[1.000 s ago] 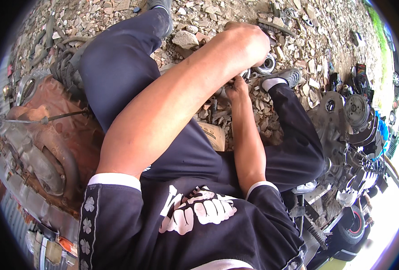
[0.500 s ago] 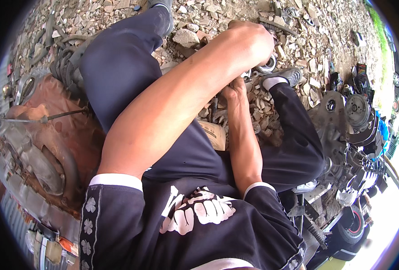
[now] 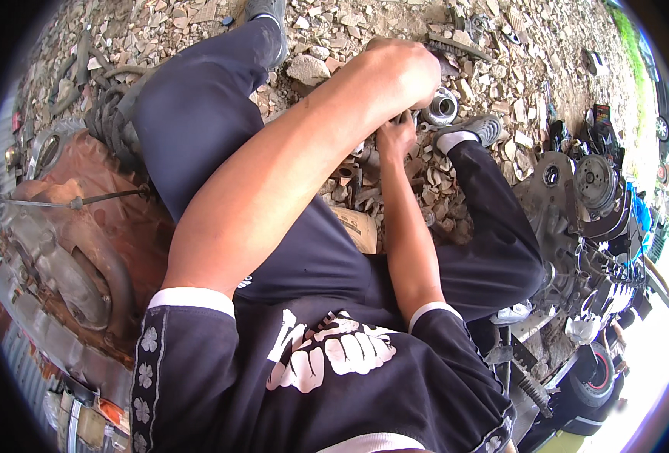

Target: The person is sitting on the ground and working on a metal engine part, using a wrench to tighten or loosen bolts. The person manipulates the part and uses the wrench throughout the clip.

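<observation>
My left forearm reaches across to the far right, and my left hand (image 3: 414, 72) is bent down with its back toward me. Its fingers are curled and mostly hidden beneath it. Just below and to the right of that hand is a round metal part (image 3: 442, 107) with a ringed opening. My right hand (image 3: 396, 139) is close under my left wrist, its fingers curled together by the metal part's left side. Whatever the fingers of either hand grip is hidden. Other small metal parts (image 3: 346, 173) lie on the stones to the left of my right wrist.
Broken stones (image 3: 527, 53) cover the ground. A brush with dark bristles (image 3: 459, 47) lies beyond my left hand. A brown cardboard piece (image 3: 357, 229) sits between my legs. Large rusty engine parts (image 3: 85, 249) stand at left, a greasy engine (image 3: 561, 181) and a wheel (image 3: 593, 377) at right.
My left hand has shifted left and slightly nearer, showing more of the round metal part. My right hand has moved slightly farther away, toward my left wrist.
</observation>
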Motion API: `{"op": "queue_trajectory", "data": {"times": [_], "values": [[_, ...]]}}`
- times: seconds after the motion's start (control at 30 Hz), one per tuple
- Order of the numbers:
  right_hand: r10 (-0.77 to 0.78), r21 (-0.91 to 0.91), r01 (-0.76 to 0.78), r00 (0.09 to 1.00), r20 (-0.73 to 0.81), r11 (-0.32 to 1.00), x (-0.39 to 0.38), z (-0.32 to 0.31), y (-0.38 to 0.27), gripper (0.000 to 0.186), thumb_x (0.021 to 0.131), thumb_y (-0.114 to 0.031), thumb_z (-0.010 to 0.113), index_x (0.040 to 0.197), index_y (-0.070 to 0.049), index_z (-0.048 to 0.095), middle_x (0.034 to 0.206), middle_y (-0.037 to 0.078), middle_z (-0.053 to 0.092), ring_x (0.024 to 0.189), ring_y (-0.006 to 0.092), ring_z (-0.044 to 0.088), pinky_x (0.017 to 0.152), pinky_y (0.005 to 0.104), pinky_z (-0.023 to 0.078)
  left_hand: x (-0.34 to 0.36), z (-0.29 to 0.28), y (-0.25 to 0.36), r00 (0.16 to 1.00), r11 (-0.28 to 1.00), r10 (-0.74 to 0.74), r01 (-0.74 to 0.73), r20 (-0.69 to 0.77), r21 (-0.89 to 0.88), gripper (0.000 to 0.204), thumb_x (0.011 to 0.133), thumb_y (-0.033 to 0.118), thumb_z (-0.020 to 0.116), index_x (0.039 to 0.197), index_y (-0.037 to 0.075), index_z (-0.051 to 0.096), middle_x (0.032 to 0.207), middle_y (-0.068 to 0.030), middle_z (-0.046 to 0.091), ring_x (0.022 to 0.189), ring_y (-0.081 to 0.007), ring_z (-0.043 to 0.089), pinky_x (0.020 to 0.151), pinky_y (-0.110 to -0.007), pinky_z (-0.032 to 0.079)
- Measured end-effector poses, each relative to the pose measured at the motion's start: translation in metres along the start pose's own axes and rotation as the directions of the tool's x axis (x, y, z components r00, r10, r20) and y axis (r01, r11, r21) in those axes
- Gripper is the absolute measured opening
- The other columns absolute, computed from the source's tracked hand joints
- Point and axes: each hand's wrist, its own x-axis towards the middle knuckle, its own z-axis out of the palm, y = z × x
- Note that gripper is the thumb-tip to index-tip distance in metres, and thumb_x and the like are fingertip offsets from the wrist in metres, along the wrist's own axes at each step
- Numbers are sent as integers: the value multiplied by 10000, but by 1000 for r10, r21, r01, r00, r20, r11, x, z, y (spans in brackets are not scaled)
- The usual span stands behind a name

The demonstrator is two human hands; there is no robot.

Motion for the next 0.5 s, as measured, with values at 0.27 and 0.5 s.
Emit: {"op": "queue_trajectory", "data": {"times": [0.27,0.5], "values": [[-212,-66,211,977,1,975,7,20,28,493,764,-208,849,1179,-1,684,1026,215,738,940,364,721,842,436,565,-3,0,0,1000,1000,-11,11,11,19,348,848,213,724,1192,168,745,1180,-47,740,1040,-200,716,929,-409,569],[-679,-64,686,727,103,725,17,16,53,332,750,-104,766,1077,-104,708,984,142,738,910,346,711,803,429,574,-7,0,2,1000,1000,5,-5,-10,-18,348,846,205,736,1191,171,749,1187,-28,740,1064,-191,708,943,-423,552]]}}
